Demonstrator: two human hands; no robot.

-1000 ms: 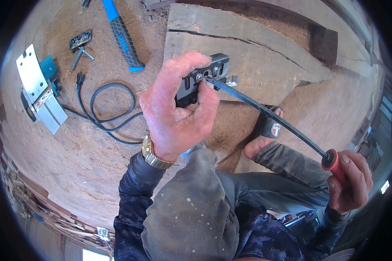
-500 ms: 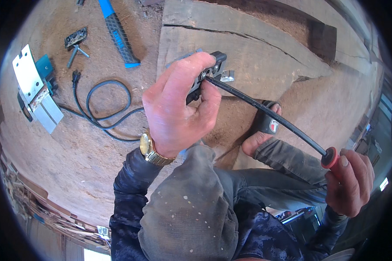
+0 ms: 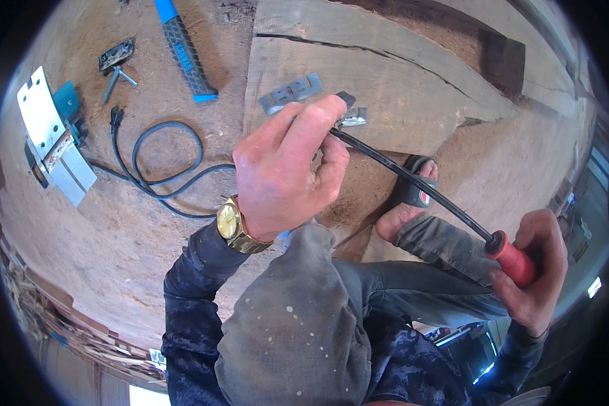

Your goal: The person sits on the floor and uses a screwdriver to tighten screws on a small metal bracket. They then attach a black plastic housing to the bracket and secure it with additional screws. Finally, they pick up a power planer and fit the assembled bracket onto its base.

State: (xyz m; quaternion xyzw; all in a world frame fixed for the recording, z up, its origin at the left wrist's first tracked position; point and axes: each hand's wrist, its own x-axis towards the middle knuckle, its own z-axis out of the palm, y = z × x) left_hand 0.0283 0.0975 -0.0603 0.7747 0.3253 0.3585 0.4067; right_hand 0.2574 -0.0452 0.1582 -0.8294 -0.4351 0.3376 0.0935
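Note:
My left hand (image 3: 287,166), wearing a gold watch (image 3: 229,222), grips a small black metal part (image 3: 346,99); most of the part is hidden behind my fingers. The black shaft of a long screwdriver (image 3: 413,174) runs to this part, its tip out of sight by my left fingertips. My right hand (image 3: 538,271) is curled round the red screwdriver handle (image 3: 514,260). A grey slotted metal plate (image 3: 289,93) and a small shiny metal piece (image 3: 354,118) lie on the cracked wooden board (image 3: 392,84) just beyond my left hand.
At the left lies an upturned planer-like power tool (image 3: 61,145), teal and silver, with a black cord (image 3: 142,172). A blue-handled hammer-like tool (image 3: 186,61), a dark metal block (image 3: 116,54) and a small T-shaped wrench (image 3: 115,82) lie on the dusty ground. My sandalled foot (image 3: 413,196) rests near the board.
My left hand has turned and shifted slightly right, hiding most of the black part and uncovering the slotted plate. My right hand has moved left and changed its hold, baring more of the red handle.

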